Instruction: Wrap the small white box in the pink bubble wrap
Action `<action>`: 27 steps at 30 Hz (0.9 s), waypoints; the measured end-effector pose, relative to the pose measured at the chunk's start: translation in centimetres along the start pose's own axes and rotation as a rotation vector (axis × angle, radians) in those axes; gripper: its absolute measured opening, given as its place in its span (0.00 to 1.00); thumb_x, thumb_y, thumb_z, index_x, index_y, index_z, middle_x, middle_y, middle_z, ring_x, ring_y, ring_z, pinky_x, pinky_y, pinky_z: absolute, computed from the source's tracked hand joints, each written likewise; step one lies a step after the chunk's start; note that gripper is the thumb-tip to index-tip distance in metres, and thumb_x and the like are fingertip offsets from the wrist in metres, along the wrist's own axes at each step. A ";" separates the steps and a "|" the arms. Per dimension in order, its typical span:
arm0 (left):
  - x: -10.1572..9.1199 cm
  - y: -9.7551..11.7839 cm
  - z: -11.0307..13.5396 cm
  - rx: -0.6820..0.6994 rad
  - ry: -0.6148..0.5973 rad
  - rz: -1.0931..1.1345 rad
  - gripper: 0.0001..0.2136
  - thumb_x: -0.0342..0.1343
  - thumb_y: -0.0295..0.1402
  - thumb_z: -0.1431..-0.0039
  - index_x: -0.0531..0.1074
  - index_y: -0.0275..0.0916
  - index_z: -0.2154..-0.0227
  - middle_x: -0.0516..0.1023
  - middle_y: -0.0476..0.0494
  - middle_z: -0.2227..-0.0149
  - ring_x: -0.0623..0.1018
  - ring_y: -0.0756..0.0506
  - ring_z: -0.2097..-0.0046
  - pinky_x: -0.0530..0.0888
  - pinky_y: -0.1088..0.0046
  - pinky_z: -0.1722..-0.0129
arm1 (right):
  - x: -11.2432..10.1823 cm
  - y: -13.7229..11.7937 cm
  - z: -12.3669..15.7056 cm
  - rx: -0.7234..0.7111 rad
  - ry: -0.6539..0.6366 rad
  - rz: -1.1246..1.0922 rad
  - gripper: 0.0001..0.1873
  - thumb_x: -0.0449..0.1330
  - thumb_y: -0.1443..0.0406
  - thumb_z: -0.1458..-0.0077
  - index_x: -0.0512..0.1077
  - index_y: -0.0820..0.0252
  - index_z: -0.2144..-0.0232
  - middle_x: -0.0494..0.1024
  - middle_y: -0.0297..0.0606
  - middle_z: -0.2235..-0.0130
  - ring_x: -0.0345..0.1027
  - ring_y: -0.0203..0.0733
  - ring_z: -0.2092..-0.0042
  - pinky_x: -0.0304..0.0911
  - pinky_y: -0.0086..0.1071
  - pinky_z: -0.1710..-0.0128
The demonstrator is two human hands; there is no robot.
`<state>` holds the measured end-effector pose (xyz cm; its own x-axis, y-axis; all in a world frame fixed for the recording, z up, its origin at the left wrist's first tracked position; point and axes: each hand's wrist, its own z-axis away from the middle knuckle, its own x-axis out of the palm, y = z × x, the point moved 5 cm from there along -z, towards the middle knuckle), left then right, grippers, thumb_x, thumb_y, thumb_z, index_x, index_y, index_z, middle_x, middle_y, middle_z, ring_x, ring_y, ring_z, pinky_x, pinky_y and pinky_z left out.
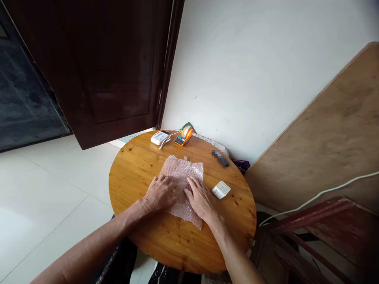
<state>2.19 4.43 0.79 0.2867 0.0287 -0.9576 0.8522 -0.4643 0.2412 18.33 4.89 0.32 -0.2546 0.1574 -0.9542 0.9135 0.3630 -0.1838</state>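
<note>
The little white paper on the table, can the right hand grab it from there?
Probably yes. The right hand rests on the bubble wrap, and the little white paper lies close by on its right, with nothing seeming to block the way.

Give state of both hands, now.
Left hand: open, palm down on the bubble wrap, no grip visible.
Right hand: open, fingers spread on the same wrap.

Dark door; purple cloth, perhaps.
</note>
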 end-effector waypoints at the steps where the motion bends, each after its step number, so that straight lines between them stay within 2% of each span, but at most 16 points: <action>1: 0.1 0.0 0.0 -0.002 0.008 -0.006 0.15 0.56 0.43 0.43 0.74 0.42 0.56 0.73 0.39 0.48 0.69 0.35 0.46 0.68 0.55 0.49 | 0.1 0.1 -0.1 -0.006 0.012 0.009 0.25 0.50 0.63 0.37 0.64 0.62 0.40 0.67 0.48 0.38 0.61 0.52 0.39 0.59 0.48 0.41; 5: -0.3 0.3 0.3 0.000 0.016 -0.011 0.16 0.55 0.44 0.43 0.73 0.44 0.55 0.72 0.40 0.46 0.69 0.36 0.46 0.68 0.55 0.50 | 0.5 0.6 0.3 0.017 0.058 0.053 0.25 0.49 0.60 0.36 0.63 0.63 0.39 0.66 0.51 0.38 0.58 0.54 0.37 0.58 0.50 0.41; 9: -0.7 0.0 0.4 0.000 -0.032 0.001 0.20 0.57 0.45 0.45 0.71 0.45 0.50 0.71 0.41 0.43 0.69 0.36 0.44 0.67 0.56 0.48 | 0.6 0.7 1.0 0.064 0.068 0.106 0.25 0.49 0.58 0.36 0.64 0.65 0.41 0.66 0.54 0.38 0.58 0.57 0.37 0.56 0.52 0.41; 14: -1.2 -3.1 1.5 -0.103 -0.030 -0.016 0.31 0.59 0.49 0.49 0.66 0.42 0.44 0.65 0.36 0.37 0.64 0.31 0.39 0.61 0.46 0.43 | 0.2 0.4 1.1 0.077 0.066 0.100 0.26 0.52 0.58 0.37 0.65 0.66 0.42 0.67 0.55 0.39 0.58 0.58 0.37 0.56 0.51 0.41; 16: -1.6 -4.4 2.2 -0.171 0.005 -0.036 0.32 0.59 0.51 0.49 0.66 0.41 0.44 0.64 0.33 0.37 0.61 0.29 0.37 0.55 0.39 0.40 | 0.2 0.4 1.0 0.078 0.073 0.081 0.26 0.52 0.58 0.38 0.65 0.66 0.41 0.66 0.56 0.39 0.58 0.58 0.37 0.56 0.52 0.41; 18: -2.1 -4.6 2.7 -0.216 0.048 -0.054 0.30 0.58 0.48 0.47 0.66 0.39 0.44 0.66 0.30 0.39 0.59 0.27 0.35 0.51 0.37 0.39 | 0.3 0.5 1.0 0.075 0.085 0.067 0.26 0.52 0.58 0.38 0.65 0.66 0.41 0.67 0.56 0.39 0.58 0.58 0.37 0.55 0.52 0.41; 21: -2.3 -1.8 2.3 -0.121 0.071 -0.032 0.28 0.56 0.43 0.43 0.64 0.34 0.42 0.62 0.28 0.36 0.56 0.30 0.33 0.52 0.45 0.36 | 0.6 0.7 1.1 0.084 0.089 0.057 0.26 0.52 0.59 0.38 0.64 0.67 0.41 0.66 0.57 0.38 0.57 0.59 0.37 0.54 0.54 0.41; 23: -1.5 1.2 1.7 0.008 -0.009 0.023 0.29 0.55 0.43 0.41 0.62 0.33 0.40 0.58 0.29 0.34 0.55 0.32 0.32 0.53 0.49 0.35 | 0.8 0.9 1.1 0.092 0.086 0.047 0.26 0.50 0.59 0.37 0.64 0.68 0.41 0.66 0.57 0.38 0.57 0.59 0.36 0.54 0.54 0.40; 25: -0.5 3.6 1.4 0.104 -0.103 0.074 0.30 0.54 0.45 0.40 0.62 0.34 0.39 0.58 0.30 0.34 0.55 0.31 0.32 0.52 0.46 0.35 | 0.8 1.0 1.2 0.092 0.089 0.027 0.25 0.48 0.61 0.36 0.64 0.69 0.41 0.66 0.57 0.39 0.58 0.58 0.37 0.54 0.52 0.40; 27: 0.3 4.9 1.4 0.155 -0.111 0.122 0.32 0.52 0.51 0.39 0.60 0.39 0.37 0.59 0.32 0.34 0.55 0.29 0.32 0.51 0.38 0.37 | 0.4 0.9 1.2 0.077 0.111 -0.003 0.24 0.44 0.65 0.35 0.64 0.71 0.42 0.68 0.57 0.40 0.60 0.55 0.39 0.56 0.49 0.41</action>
<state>5.80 0.94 1.47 0.3266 -0.1299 -0.9362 0.7340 -0.5891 0.3378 19.46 4.17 -0.55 -0.2874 0.2585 -0.9223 0.9331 0.2930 -0.2087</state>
